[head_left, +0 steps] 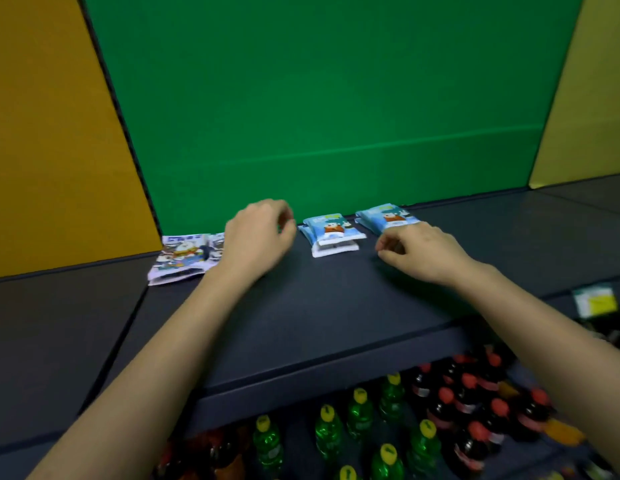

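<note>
Three small stacks of blue-and-white snack packets lie on a dark shelf [301, 306] along its back edge. The left stack [184, 254] is partly covered by my left hand [258, 237], whose fingers hang loosely curled and hold nothing. The middle stack [331, 232] sits between my two hands, untouched. Just in front of the right stack [388, 216] hovers my right hand [419, 251], fingers loosely curled and empty.
A green back panel [336, 98] rises behind the shelf, with yellow panels [42, 133] on both sides. On the lower shelf stand several green bottles [327, 431] with yellow caps and several dark bottles [468, 400] with red caps. A price tag [594, 299] hangs at the right.
</note>
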Motion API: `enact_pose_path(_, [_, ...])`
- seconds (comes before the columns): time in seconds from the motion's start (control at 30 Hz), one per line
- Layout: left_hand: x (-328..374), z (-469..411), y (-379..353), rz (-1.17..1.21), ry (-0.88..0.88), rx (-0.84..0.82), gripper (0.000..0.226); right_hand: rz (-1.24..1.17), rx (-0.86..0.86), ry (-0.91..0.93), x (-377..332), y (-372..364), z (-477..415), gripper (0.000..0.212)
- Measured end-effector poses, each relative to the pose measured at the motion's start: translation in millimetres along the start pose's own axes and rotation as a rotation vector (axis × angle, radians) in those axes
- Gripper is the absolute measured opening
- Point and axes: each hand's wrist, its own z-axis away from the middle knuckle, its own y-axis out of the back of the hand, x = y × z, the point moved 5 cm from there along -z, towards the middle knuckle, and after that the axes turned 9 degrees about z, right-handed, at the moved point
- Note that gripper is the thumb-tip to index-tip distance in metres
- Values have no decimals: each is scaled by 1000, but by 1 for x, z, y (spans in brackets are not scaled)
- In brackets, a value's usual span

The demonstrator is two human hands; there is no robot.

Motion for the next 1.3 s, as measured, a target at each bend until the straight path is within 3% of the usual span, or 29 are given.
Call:
enact_pose_path(0.13, [93,10,-43,59,-228,-133,21,5,50,-136,56,25,52,18])
enact_pose_path(0.27, [181,32,-87,193,-380,-138,20,-9,90,-306,126,47,124,16])
enact_pose_path(0.53, [358,132,-212,336,-464,-380,20,48,22,-595,273,32,299,22])
enact_pose_path(0.83, [480,263,-345,351,-385,-714,19,19,-181,-808,411,-43,469,25])
enact_pose_path(1.1, [492,338,-480,223,-201,-957,23,-93,-397,-880,510,-147,521,30])
enact_pose_path(1.3, [499,399,-602,84,53,-1162,23,-211,-517,-845,590,-254,535,23])
